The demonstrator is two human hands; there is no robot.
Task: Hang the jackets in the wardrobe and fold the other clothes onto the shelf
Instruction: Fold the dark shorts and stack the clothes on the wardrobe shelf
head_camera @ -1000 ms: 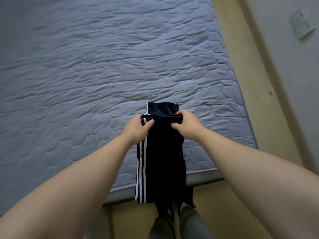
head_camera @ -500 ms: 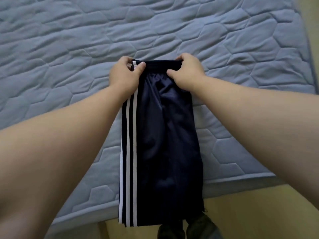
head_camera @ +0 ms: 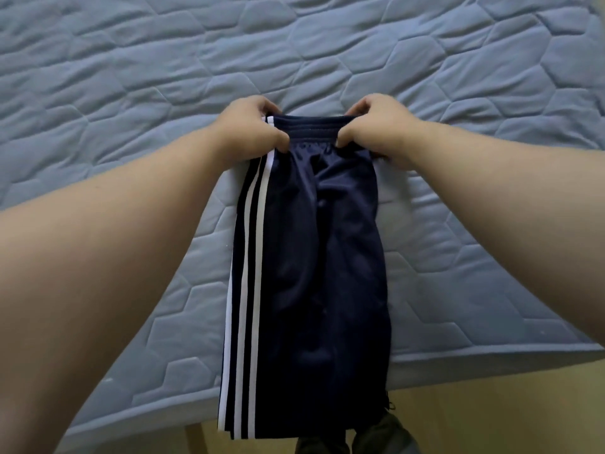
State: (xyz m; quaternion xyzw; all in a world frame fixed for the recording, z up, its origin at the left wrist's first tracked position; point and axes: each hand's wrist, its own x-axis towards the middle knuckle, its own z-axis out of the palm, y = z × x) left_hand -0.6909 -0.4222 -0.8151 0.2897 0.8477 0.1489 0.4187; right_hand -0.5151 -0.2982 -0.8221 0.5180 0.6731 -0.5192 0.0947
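Observation:
Dark navy track pants (head_camera: 314, 273) with white side stripes lie lengthwise on the blue quilted mattress (head_camera: 131, 77), folded leg on leg. Their lower end hangs over the mattress's near edge. My left hand (head_camera: 252, 129) pinches the left corner of the elastic waistband. My right hand (head_camera: 376, 126) pinches the right corner. The waistband lies flat between the two hands. No jacket, wardrobe or shelf is in view.
The mattress's near edge (head_camera: 458, 355) runs across the bottom, with yellowish floor (head_camera: 491, 414) below it. My feet (head_camera: 376, 437) show under the hanging end of the pants.
My view has dropped closer over the bed. Both hands moved the waistband further onto the mattress and down flat, keeping their hold; more of the pants now lies on the bed.

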